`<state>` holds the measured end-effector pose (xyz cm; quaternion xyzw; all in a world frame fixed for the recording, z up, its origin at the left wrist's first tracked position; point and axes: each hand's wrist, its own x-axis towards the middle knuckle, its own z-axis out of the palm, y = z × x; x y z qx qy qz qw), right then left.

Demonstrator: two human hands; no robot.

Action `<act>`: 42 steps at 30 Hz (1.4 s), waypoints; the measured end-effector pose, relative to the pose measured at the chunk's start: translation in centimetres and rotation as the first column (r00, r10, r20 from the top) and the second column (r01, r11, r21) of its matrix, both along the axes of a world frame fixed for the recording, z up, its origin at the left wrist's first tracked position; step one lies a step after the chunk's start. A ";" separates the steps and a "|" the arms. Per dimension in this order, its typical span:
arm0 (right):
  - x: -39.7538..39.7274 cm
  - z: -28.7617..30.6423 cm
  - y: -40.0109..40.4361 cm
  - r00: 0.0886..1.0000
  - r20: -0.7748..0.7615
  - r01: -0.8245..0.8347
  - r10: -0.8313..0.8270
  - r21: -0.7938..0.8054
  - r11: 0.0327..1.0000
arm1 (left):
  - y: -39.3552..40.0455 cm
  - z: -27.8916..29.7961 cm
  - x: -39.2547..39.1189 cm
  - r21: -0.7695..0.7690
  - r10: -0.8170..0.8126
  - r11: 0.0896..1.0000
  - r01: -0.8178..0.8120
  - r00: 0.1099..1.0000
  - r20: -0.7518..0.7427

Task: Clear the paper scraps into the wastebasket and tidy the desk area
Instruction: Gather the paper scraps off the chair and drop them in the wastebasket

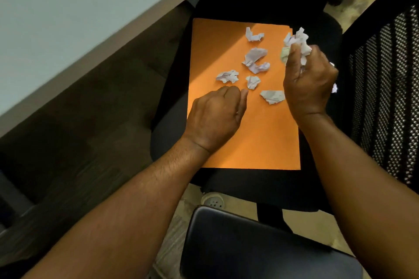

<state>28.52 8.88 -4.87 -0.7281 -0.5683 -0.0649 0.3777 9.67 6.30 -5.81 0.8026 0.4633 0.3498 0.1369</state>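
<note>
An orange sheet (249, 138) lies on a black chair seat (317, 25). Several crumpled white paper scraps are scattered over its upper half, among them one (254, 35) at the top, a larger one (255, 59) in the middle and one (272, 96) beside my right wrist. My right hand (310, 84) is raised over the sheet's right edge and is closed on a bunch of paper scraps (295, 45). My left hand (217, 118) rests on the sheet with curled fingers, its fingertips just below two scraps (227, 76). Nothing is visible inside it.
A pale desk top (68, 18) runs diagonally across the upper left. A black mesh wastebasket (390, 88) stands at the right of the chair. A dark padded seat (260, 249) is at the bottom, and a small white perforated disc (213, 200) lies on the floor.
</note>
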 end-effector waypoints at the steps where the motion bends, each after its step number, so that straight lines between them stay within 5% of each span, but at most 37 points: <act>1: -0.5 0.5 0.1 1.000 -0.019 0.014 -0.014 0.022 1.000 | 0.0 0.6 -0.7 0.013 0.027 1.000 -0.027 0.999 0.023; 10: -10.7 5.9 0.2 0.978 -0.042 -0.189 0.204 0.241 0.952 | -1.4 3.7 -10.3 0.066 0.251 0.965 -0.254 0.967 0.048; 21: -32.6 8.4 -12.4 0.762 -0.145 -0.597 0.631 0.219 0.772 | -16.7 2.6 -29.1 -0.028 0.593 0.805 -0.592 0.805 0.025; 27: -45.0 3.9 -22.3 0.464 -0.298 -0.853 0.834 0.106 0.512 | -28.6 -1.0 -38.5 -0.107 0.810 0.578 -0.809 0.585 -0.051; 33: -55.8 -3.3 -31.0 0.300 -0.472 -0.953 0.829 -0.127 0.274 | -38.7 -5.7 -46.1 -0.178 0.960 0.185 -0.966 0.217 -0.178; 42: -65.0 -13.7 -38.0 0.123 -0.310 -0.863 0.943 -0.502 -0.053 | -46.4 -12.2 -52.9 -0.307 0.952 -0.158 -0.938 -0.062 -0.299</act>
